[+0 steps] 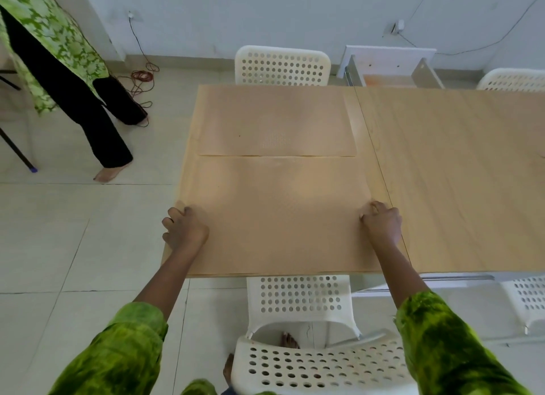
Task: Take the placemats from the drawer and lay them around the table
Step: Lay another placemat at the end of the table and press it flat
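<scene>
On the table's (pixel 457 173) near edge, 1 placemat (pixel 274 217): we pinch its side edges, left hand (pixel 184 229) and right hand (pixel 382 222) with fingers closed on it, squaring it; placemat 2 (pixel 274 120) lies beyond, touching.

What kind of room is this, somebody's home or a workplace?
Probably a plain dining area, though home or workplace canteen is hard to tell. A long wooden table has white perforated plastic chairs on both sides, two tan placemats lie at facing seats, and the floor is pale tile.
</scene>
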